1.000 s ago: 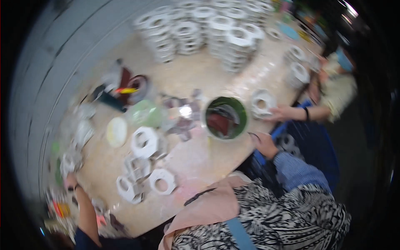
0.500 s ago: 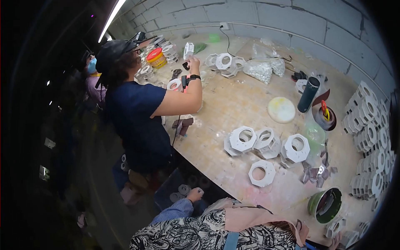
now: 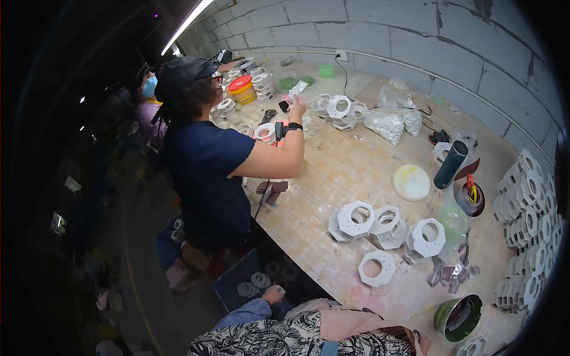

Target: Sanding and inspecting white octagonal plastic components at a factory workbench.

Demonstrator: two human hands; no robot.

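The wearer's left hand point(image 3: 274, 293) hung low beside the body, below the table edge, its fingers curled inward; whether it grasped anything I could not tell, and the right hand was not visible. Just under this hand stood a dark crate point(image 3: 252, 283) on the floor, with pale flat rings lying inside it. The biggest thing in the room was the long wooden table point(image 3: 350, 169), dusty with white powder, which ran along the grey block wall point(image 3: 380, 35). A co-worker in a dark blue shirt point(image 3: 205, 172) stood at the far side of the table and held a small pale piece up in a raised hand point(image 3: 297, 107). On the right end of the table, white hexagonal rings stood in many stacks point(image 3: 525, 213). Nearer to the middle, a group of loose hexagonal rings point(image 3: 389, 228) lay on the boards, close together, some touching. Further back lay a clear bag of small white pieces point(image 3: 386, 121). A green bucket point(image 3: 457, 317) stood near the front edge, well apart from the left hand. Between the loose rings and the bag lay a pale round disc point(image 3: 411, 182), and just beside it a dark cylinder point(image 3: 449, 164) leaned.
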